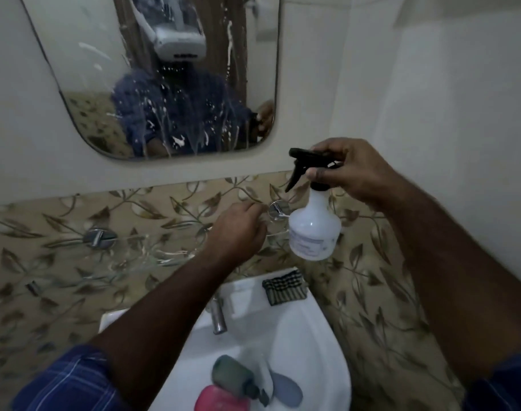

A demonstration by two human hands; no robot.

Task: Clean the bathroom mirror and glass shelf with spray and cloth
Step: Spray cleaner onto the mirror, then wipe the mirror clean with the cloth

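A small bathroom corner: pale upper wall, a band of leaf-patterned tiles [75,262] below, and a white basin [312,336] at the bottom of the view, with a steel tap [217,317] at its back rim and a folded striped cloth [284,287] on its rear right corner. Lying in the bowl are a dark green bottle [235,378], a pink item [220,400] and a grey-blue one [286,390]. The mirror [170,84] hangs above the tiles, streaked and dotted with white drips of spray, unwiped. Between mirror and basin the glass shelf [152,250] runs left to right along the wall, its long axis level, carried on two chrome brackets [100,237]; it is clear and hard to trace. The left hand [238,229] is curled at the shelf's right end, beside the right-hand bracket; whether it pinches the glass edge or only rests there I cannot tell. The right hand [351,170] grips the black trigger head of the white spray bottle [314,229], which hangs upright just right of the shelf's end, nozzle pointing left. The hands are apart. The shelf lies ahead of and left of the bottle, so spraying it likely falls to the right hand, and the cloth sits directly below, nearer the right hand too
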